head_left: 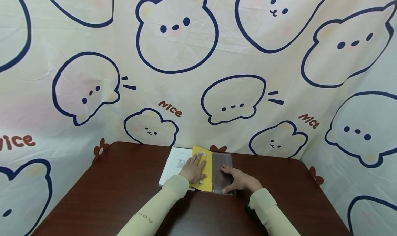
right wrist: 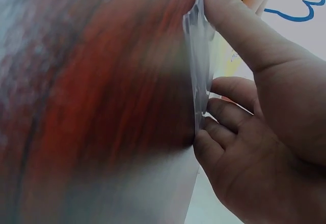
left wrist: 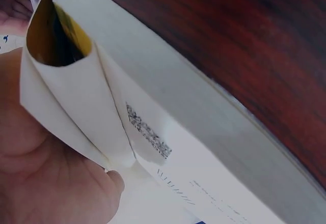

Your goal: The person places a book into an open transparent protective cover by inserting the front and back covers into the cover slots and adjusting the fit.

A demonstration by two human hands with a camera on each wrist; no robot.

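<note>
A thick book [head_left: 172,170] lies at the far middle of the table, its white page with a printed code facing up. Its yellow cover [head_left: 207,182] is folded over to the right. My left hand [head_left: 192,171] rests on that cover with spread fingers. From the cover's right edge extends a clear plastic sleeve [head_left: 217,163], flat on the table. Thumb and fingers apart, my right hand [head_left: 243,180] touches this sleeve near its right side. In the left wrist view the cover [left wrist: 76,96] bulges into a loop beside the page block [left wrist: 153,66].
The brown table [head_left: 124,180] extends to both sides of the book and in front of it. A curtain [head_left: 186,91] with bear drawings hangs right behind the table's far edge and around both sides.
</note>
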